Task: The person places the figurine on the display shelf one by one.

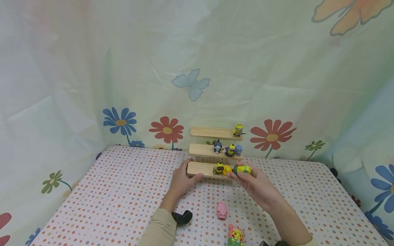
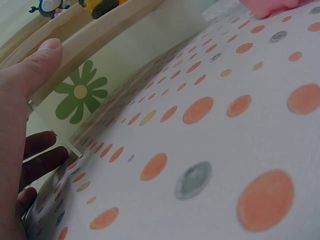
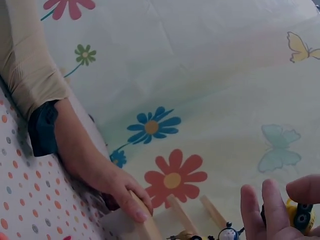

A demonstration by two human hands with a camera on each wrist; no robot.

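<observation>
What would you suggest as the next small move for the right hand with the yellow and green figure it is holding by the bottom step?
Probably lower the yellow and green figure onto the bottom step and let go. The right hand pinches it at that step's right end, beside a yellow figure already there, while the left hand grips the step's left end, seemingly steadying the rack.

Bare hands point(image 1: 184, 179), beige ribbed left sleeve point(image 1: 158, 229), dark band beneath its cuff

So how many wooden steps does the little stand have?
3: top light wooden step, middle wooden step, bottom wooden step, which the left hand steadies.
</observation>
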